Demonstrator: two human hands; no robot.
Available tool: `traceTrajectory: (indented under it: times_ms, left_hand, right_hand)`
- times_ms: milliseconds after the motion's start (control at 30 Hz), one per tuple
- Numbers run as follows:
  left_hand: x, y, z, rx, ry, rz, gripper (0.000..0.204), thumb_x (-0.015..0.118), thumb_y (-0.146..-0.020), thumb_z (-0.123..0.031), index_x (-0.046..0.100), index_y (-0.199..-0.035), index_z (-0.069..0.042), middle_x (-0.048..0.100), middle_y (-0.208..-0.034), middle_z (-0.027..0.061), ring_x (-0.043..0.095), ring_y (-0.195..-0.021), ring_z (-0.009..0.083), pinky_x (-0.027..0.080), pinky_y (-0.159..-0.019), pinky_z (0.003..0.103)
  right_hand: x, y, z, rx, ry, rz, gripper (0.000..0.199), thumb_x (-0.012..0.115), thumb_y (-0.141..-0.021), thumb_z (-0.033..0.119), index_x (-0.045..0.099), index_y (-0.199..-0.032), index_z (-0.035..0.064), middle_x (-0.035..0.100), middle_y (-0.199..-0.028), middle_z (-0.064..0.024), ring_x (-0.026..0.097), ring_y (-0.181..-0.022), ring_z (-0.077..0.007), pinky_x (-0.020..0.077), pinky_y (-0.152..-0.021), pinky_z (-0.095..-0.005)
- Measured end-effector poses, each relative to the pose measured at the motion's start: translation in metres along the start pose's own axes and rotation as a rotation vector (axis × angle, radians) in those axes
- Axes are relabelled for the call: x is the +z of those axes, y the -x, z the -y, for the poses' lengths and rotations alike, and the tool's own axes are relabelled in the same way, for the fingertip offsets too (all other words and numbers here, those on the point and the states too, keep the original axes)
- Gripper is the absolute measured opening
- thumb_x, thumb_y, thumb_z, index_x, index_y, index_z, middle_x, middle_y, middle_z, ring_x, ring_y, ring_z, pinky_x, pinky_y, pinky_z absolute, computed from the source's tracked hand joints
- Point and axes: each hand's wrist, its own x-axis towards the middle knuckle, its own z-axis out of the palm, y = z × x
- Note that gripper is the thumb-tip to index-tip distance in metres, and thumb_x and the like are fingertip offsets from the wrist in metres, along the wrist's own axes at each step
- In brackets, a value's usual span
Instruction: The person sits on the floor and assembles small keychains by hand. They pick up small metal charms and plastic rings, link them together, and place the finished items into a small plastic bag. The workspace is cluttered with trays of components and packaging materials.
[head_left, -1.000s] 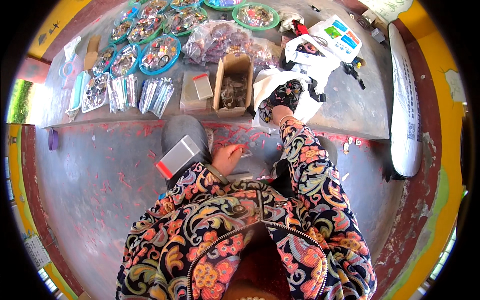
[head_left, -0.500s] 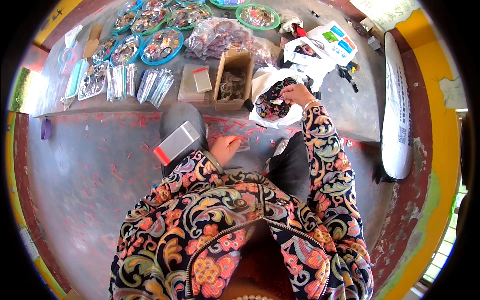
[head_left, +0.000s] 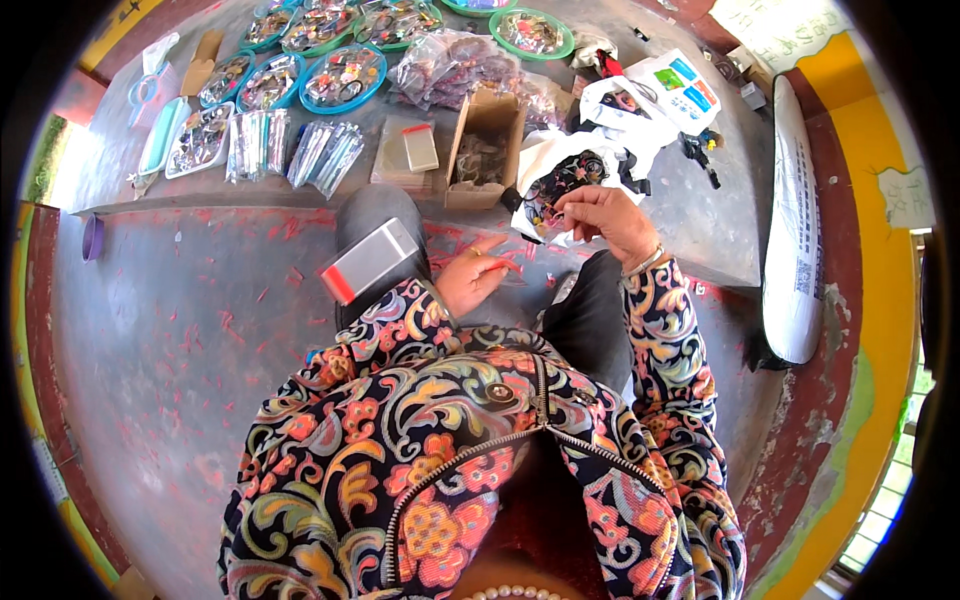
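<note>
My right hand (head_left: 603, 216) is stretched out to an open white plastic bag (head_left: 560, 172) full of small dark trinkets on the grey ledge. Its thumb and fingers pinch a small piece at the bag's mouth. My left hand (head_left: 473, 279) lies between my knees with fingers spread, resting on a small clear packet (head_left: 512, 272). A silver box with a red end (head_left: 367, 262) sits on my left knee, just left of that hand. Both sleeves are a bright floral pattern.
An open cardboard box (head_left: 484, 148) stands on the ledge beside the bag. Behind it are clear packets (head_left: 320, 152), blue and green round trays of trinkets (head_left: 345, 74), and white bags (head_left: 672, 84). A long white sack (head_left: 792, 240) lies at the right, and a grey floor with red specks (head_left: 190, 340) at the left.
My right hand has drawn back a little from inside the white bag to its mouth. My left hand has stayed between my knees.
</note>
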Motion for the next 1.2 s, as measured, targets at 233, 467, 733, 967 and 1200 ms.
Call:
traceTrajectory:
  times_ms: [233,467,733,967,1200]
  left_hand:
    - [-0.006,-0.008,-0.009,0.192,0.072,0.119,0.021,0.048,-0.083,-0.013,0.059,-0.099,-0.004,0.052,-0.109,0.0138,0.047,-0.106,0.0266,0.038,-0.086,0.035]
    - [-0.010,-0.002,-0.023,-0.041,0.431,0.277,0.021,0.042,-0.087,-0.006,0.058,-0.097,0.003,0.054,-0.102,0.0097,0.055,-0.090,0.0167,0.045,-0.076,0.027]
    - [-0.015,0.000,-0.033,0.003,0.529,0.295,0.021,0.043,-0.087,-0.008,0.058,-0.097,0.003,0.055,-0.095,0.0099,0.056,-0.085,0.0178,0.046,-0.075,0.029]
    - [-0.016,-0.003,-0.029,0.202,0.241,0.336,0.019,0.045,-0.086,-0.006,0.058,-0.097,0.001,0.055,-0.094,0.0103,0.056,-0.084,0.0187,0.045,-0.075,0.029]
    - [-0.014,-0.003,-0.025,0.158,0.162,0.333,0.019,0.043,-0.086,-0.005,0.058,-0.097,0.001,0.053,-0.100,0.0107,0.055,-0.089,0.0190,0.046,-0.075,0.029]
  right_hand:
    - [0.040,0.016,-0.006,0.058,-0.213,0.144,0.015,0.055,-0.082,0.013,0.059,-0.088,-0.0004,0.059,-0.065,-0.0036,0.053,-0.048,-0.0078,0.0388,-0.042,-0.0164]
    - [0.038,0.006,-0.026,0.054,-0.168,0.056,0.027,0.052,-0.084,0.018,0.052,-0.104,-0.0007,0.058,-0.079,-0.0043,0.051,-0.051,-0.0070,0.0372,-0.041,-0.0160]
    - [0.027,0.011,-0.047,-0.005,-0.024,0.090,0.034,0.056,-0.079,0.014,0.050,-0.109,0.0007,0.053,-0.099,-0.0042,0.051,-0.065,-0.0058,0.0376,-0.051,-0.0156]
    - [0.053,0.029,-0.037,-0.183,-0.010,0.195,0.047,0.064,-0.073,0.011,0.047,-0.116,-0.0004,0.051,-0.109,-0.0039,0.050,-0.078,-0.0072,0.0415,-0.071,-0.0212]
    - [0.051,0.013,-0.074,-0.076,0.000,0.214,0.034,0.058,-0.078,0.006,0.052,-0.111,0.0001,0.059,-0.096,-0.0049,0.052,-0.074,-0.0043,0.0414,-0.062,-0.0177]
